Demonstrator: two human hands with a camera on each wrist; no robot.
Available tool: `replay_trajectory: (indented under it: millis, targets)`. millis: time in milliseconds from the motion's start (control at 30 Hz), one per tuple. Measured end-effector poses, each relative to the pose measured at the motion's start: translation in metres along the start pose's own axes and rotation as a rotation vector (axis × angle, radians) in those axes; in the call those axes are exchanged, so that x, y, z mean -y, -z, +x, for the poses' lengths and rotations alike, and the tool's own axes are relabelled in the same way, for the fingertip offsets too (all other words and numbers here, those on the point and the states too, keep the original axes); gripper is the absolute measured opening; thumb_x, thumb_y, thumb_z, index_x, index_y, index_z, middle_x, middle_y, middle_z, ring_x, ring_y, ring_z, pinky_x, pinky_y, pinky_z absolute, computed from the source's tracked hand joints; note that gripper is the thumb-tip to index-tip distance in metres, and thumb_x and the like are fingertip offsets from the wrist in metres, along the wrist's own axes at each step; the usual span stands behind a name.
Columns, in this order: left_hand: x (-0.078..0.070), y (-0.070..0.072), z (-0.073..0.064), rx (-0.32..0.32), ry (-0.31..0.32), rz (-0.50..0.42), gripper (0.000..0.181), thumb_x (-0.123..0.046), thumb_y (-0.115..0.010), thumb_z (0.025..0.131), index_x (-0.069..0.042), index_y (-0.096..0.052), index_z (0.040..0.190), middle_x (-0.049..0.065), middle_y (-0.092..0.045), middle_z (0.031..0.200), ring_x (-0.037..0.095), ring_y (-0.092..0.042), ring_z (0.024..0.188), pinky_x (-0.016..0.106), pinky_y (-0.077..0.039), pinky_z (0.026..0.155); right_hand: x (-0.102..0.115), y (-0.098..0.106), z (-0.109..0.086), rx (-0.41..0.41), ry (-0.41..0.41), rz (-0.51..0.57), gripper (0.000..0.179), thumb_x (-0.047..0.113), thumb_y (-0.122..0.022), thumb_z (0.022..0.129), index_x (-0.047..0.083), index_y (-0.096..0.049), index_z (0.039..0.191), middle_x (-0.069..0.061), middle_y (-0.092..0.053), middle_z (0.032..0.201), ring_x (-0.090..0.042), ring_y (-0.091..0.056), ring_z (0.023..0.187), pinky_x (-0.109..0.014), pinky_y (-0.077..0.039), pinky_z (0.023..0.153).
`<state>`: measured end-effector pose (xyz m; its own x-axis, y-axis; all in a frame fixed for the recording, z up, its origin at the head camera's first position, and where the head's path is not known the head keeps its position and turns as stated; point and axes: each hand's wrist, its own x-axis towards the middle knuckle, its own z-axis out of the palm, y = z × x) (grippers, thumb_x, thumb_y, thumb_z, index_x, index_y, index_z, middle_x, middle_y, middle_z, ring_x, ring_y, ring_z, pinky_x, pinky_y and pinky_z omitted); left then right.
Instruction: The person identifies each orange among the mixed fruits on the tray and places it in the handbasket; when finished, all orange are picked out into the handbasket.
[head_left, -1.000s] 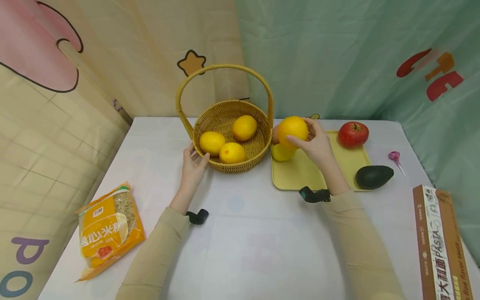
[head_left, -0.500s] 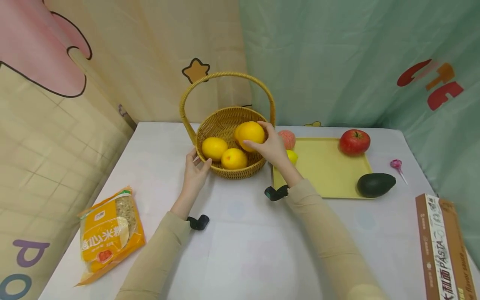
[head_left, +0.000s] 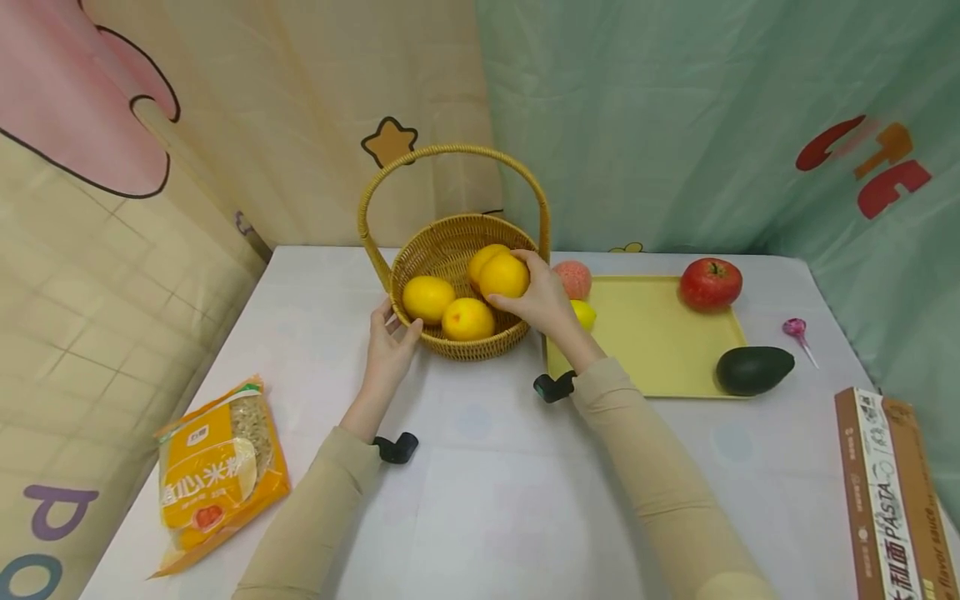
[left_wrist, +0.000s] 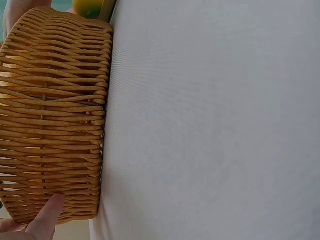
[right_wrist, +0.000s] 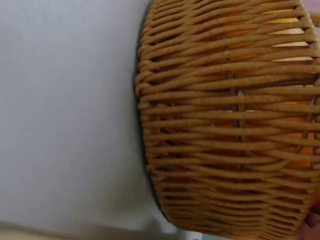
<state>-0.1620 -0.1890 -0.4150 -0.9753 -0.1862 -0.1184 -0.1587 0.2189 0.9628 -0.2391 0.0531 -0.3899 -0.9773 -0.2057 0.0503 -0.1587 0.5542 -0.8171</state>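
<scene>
A woven wicker basket (head_left: 468, 343) with a tall arched handle stands at the back of the table. My left hand (head_left: 392, 348) holds its left side, thumb at the rim; in the left wrist view a fingertip (left_wrist: 54, 204) lies against the weave. Inside the basket, my right hand (head_left: 542, 293) grips a round orange (head_left: 504, 275) between thumb and fingers. It partly covers another yellow-orange fruit (head_left: 483, 257) behind it. Two more such fruits, one at the left (head_left: 428, 299) and one at the front (head_left: 468, 319), lie in the basket. The right wrist view shows mostly the basket's wall (right_wrist: 225, 120).
Right of the basket lies a yellow tray (head_left: 637, 333) with a pink textured ball-shaped fruit (head_left: 573, 279), a lemon (head_left: 583, 315), a red apple (head_left: 710, 284) and an avocado (head_left: 753, 370). Further right are a lollipop (head_left: 797, 331) and a pasta box (head_left: 888, 492). A grain bag (head_left: 221, 475) lies at left.
My right hand has carried the orange left from over the tray into the basket, then lowered it slightly. My left hand stays on the basket's side.
</scene>
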Motion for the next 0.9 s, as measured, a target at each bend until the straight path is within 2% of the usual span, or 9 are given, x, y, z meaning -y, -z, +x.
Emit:
replay_trajectory:
  millis: [200,367,467,700,900]
  targets:
    - [-0.001,0.0,-0.001,-0.001,0.007,-0.029,0.071,-0.016,-0.057,0.1,-0.006,-0.013,0.155,0.015,-0.02,0.16,0.032,-0.03,0.144,0.044,-0.046,0.11,0.0,0.004,0.0,0.094,0.055,-0.144,0.083,0.024,-0.082,0.079,0.005,-0.036,0.146,-0.015,-0.044,0.146,-0.032,-0.049,0.126,-0.048,-0.044,0.109]
    - [-0.002,0.001,-0.001,-0.008,0.003,-0.015,0.072,-0.017,-0.057,0.1,-0.006,-0.013,0.155,0.016,-0.021,0.16,0.033,-0.03,0.144,0.044,-0.046,0.11,0.002,0.006,-0.002,0.144,0.077,-0.256,0.08,0.026,-0.081,0.081,0.002,-0.039,0.145,-0.018,-0.045,0.146,-0.034,-0.045,0.133,-0.048,-0.038,0.115]
    - [-0.002,0.001,-0.001,-0.008,-0.003,-0.012,0.072,-0.018,-0.057,0.1,-0.006,-0.013,0.156,0.016,-0.021,0.16,0.033,-0.03,0.144,0.045,-0.046,0.11,0.002,0.006,-0.003,0.141,0.089,-0.273,0.077,0.027,-0.08,0.083,0.002,-0.041,0.145,-0.017,-0.043,0.148,-0.034,-0.041,0.137,-0.048,-0.035,0.118]
    - [-0.002,0.0,-0.001,-0.008,0.01,-0.005,0.072,-0.017,-0.058,0.099,-0.006,-0.013,0.155,0.016,-0.021,0.159,0.033,-0.03,0.144,0.045,-0.045,0.111,-0.006,0.004,-0.006,0.077,0.133,-0.198,0.07,0.028,-0.077,0.086,0.005,-0.044,0.144,-0.013,-0.043,0.15,-0.03,-0.041,0.138,-0.045,-0.034,0.119]
    - [-0.002,0.0,0.0,-0.009,0.019,0.008,0.073,-0.018,-0.059,0.099,-0.005,-0.014,0.155,0.017,-0.022,0.159,0.033,-0.031,0.143,0.044,-0.046,0.11,-0.009,0.013,-0.013,0.041,0.107,-0.004,0.055,0.025,-0.07,0.092,0.007,-0.05,0.14,-0.012,-0.05,0.143,-0.029,-0.045,0.134,-0.045,-0.037,0.116]
